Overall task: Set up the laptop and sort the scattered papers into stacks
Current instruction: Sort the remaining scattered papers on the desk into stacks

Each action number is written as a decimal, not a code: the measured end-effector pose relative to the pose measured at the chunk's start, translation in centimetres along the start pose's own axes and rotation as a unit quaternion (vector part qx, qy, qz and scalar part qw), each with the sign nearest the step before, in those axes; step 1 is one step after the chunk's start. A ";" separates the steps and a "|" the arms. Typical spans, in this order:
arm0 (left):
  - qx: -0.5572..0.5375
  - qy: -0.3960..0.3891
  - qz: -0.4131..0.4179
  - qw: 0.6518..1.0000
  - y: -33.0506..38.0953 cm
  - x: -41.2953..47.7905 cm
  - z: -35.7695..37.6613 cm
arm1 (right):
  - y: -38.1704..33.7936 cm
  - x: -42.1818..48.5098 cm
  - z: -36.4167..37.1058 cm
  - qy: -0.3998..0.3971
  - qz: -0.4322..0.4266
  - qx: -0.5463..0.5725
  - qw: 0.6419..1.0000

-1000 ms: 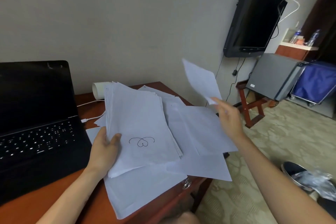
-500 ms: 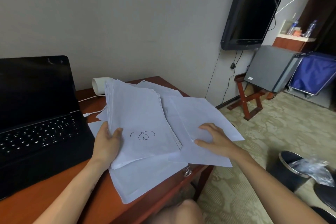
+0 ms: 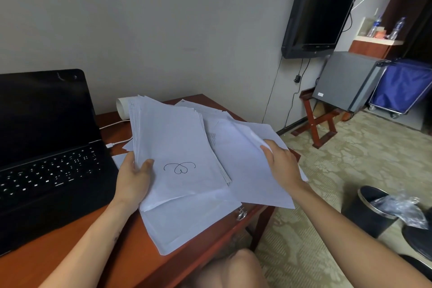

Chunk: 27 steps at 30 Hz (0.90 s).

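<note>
L hand grips stack, R hand tips under sheet, laptop cropped

One laptop, one white cable and one white roll are counted on one desk. One stack of papers is seen; the loose sheets overlap too much to be numbered. Two hands are counted, the left hand and the right hand. One television, one grey box, one folding stand, one blue cart, two bottles and one bin are seen.
</note>
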<state>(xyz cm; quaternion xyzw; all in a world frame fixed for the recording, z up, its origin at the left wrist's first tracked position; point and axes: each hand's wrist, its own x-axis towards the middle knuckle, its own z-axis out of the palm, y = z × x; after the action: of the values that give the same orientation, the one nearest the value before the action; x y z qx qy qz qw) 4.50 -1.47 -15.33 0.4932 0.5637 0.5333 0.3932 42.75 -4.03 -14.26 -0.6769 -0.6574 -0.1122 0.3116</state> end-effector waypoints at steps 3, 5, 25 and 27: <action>-0.006 0.002 0.003 1.000 0.3 0.2 -0.5 | -1.4 -0.6 -1.2 0.001 -0.040 -0.006 0.999; -0.007 0.005 0.011 1.000 0.5 0.2 -0.7 | -2.6 -1.9 -0.9 -0.067 -0.033 0.042 0.996; -0.003 0.029 0.023 0.999 0.2 0.6 -1.6 | -0.8 -5.3 -2.4 -0.319 -0.106 0.033 0.941; -0.012 0.031 0.016 0.999 0.2 0.6 -1.7 | -1.2 -5.2 -3.5 -0.301 -0.055 0.088 0.948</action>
<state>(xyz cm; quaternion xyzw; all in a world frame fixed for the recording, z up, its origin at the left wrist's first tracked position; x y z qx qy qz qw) 2.74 -1.23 -14.87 0.4806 0.5616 0.5610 0.3727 41.94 -10.36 -14.12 -0.6120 -0.7640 0.1379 0.1505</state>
